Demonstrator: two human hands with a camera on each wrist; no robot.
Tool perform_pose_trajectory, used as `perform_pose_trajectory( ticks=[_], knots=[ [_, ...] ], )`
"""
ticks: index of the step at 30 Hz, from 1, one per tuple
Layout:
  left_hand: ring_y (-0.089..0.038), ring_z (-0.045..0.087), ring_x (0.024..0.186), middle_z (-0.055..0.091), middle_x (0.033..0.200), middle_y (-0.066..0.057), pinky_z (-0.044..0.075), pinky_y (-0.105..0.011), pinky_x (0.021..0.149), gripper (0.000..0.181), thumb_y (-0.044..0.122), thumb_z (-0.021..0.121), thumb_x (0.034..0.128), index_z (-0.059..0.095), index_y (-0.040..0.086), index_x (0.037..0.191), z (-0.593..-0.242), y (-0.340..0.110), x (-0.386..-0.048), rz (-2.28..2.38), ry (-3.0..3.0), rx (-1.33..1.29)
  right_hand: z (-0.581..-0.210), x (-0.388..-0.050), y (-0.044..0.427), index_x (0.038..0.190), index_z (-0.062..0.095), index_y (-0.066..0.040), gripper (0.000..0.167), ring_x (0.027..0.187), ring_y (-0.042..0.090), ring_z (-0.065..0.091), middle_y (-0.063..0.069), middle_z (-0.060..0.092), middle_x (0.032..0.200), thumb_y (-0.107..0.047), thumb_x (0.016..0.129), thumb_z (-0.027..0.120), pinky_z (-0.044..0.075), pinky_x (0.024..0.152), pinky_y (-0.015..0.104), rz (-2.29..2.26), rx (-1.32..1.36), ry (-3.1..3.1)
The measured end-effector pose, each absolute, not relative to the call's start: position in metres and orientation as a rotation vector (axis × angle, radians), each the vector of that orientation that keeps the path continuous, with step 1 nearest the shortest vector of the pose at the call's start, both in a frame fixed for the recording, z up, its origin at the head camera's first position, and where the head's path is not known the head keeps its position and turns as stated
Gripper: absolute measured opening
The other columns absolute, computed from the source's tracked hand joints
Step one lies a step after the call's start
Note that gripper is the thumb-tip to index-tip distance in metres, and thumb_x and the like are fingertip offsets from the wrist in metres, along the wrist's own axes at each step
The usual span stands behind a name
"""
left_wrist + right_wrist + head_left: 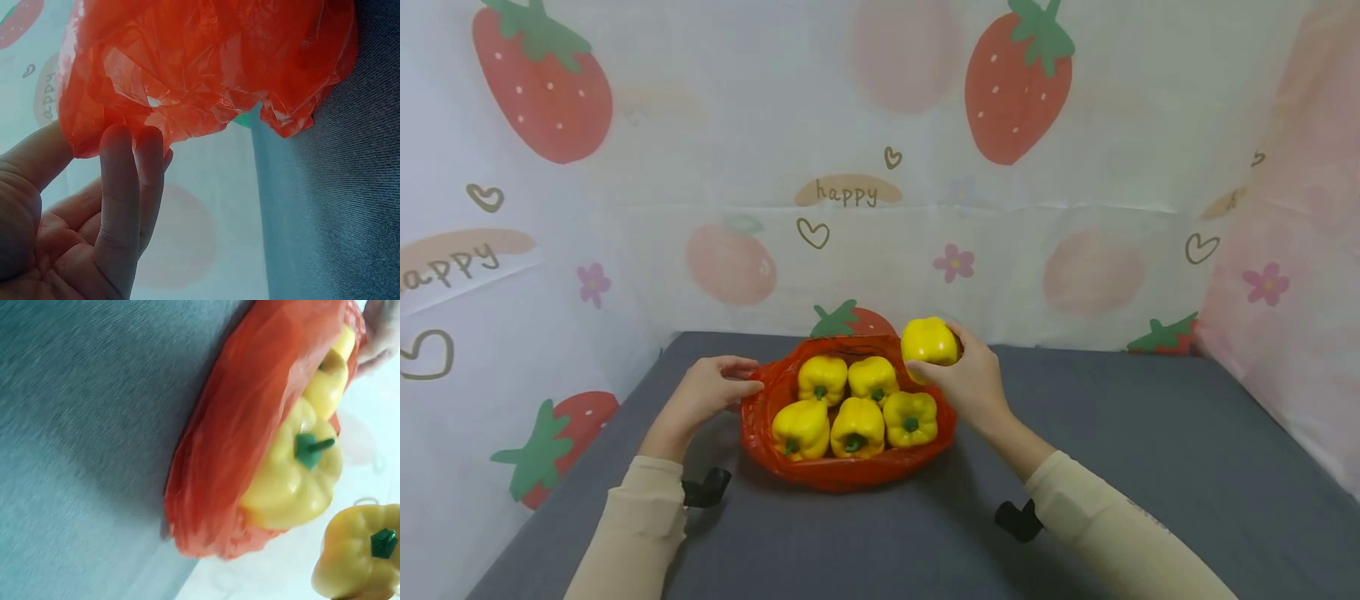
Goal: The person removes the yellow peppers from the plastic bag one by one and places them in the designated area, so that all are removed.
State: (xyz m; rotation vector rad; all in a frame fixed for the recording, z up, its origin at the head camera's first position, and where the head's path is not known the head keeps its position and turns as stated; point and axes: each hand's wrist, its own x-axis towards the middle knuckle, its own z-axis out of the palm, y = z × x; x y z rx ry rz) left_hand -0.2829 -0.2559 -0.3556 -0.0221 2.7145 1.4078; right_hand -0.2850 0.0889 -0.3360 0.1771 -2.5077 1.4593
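A red plastic bag [842,477] lies spread on the table with its mouth facing up. Inside it sit several yellow bell peppers [857,427], most with their green stems toward me. My left hand [709,396] pinches the bag's left rim between thumb and fingers; the left wrist view shows the thin red film [181,69] at the fingertips. At the bag's back right edge, my right hand [967,379] holds one more yellow bell pepper [929,342] above the rim. In the right wrist view this held pepper [356,550] is at the lower right, apart from those in the bag.
A dark grey cloth covers the table [1135,450]. Behind and at both sides hangs a pale curtain [1000,292] printed with strawberries, hearts and flowers. A black wrist mount [707,487] sticks out near the left wrist, another black mount [1018,521] near the right.
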Motion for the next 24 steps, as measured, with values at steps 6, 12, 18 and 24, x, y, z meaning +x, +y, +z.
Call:
perform_pose_trajectory(
  ticks=[6, 12, 18, 24],
  knots=[
    [-0.022, 0.069, 0.097, 0.059, 0.134, -0.026, 0.061, -0.036, 0.085, 0.055, 0.025, 0.067, 0.0953, 0.051, -0.002, 0.141, -0.356, -0.257, -0.283, 1.393, 2.729, -0.008, -0.342, -0.288, 0.106, 0.148, 0.043, -0.007, 0.080, 0.113, 0.031, 0.059, 0.014, 0.057, 0.138, -0.036, 0.083, 0.079, 0.054, 0.097, 0.047, 1.426, 0.117, -2.547],
    [-0.022, 0.069, 0.097, 0.059, 0.134, -0.026, 0.061, -0.036, 0.084, 0.055, 0.025, 0.067, 0.0953, 0.051, -0.002, 0.141, -0.357, -0.258, -0.283, 1.400, 2.733, -0.004, -0.347, -0.291, 0.121, 0.148, 0.041, -0.004, 0.081, 0.115, 0.033, 0.057, 0.017, 0.056, 0.140, -0.034, 0.083, 0.079, 0.053, 0.099, 0.048, 1.403, 0.080, -2.564],
    [-0.022, 0.069, 0.097, 0.059, 0.134, -0.026, 0.061, -0.036, 0.085, 0.055, 0.025, 0.066, 0.0954, 0.051, -0.002, 0.141, -0.357, -0.258, -0.282, 1.398, 2.727, -0.003, -0.351, -0.291, 0.135, 0.150, 0.039, -0.003, 0.083, 0.119, 0.035, 0.055, 0.019, 0.052, 0.144, -0.035, 0.084, 0.078, 0.050, 0.101, 0.050, 1.427, 0.033, -2.572],
    [-0.021, 0.069, 0.095, 0.060, 0.133, -0.026, 0.061, -0.036, 0.085, 0.055, 0.025, 0.067, 0.0953, 0.052, -0.002, 0.140, -0.357, -0.258, -0.283, 1.403, 2.730, -0.007, -0.355, -0.294, 0.148, 0.151, 0.036, -0.002, 0.085, 0.124, 0.037, 0.052, 0.020, 0.048, 0.148, -0.035, 0.085, 0.078, 0.048, 0.104, 0.052, 1.422, 0.008, -2.574]
  ],
)
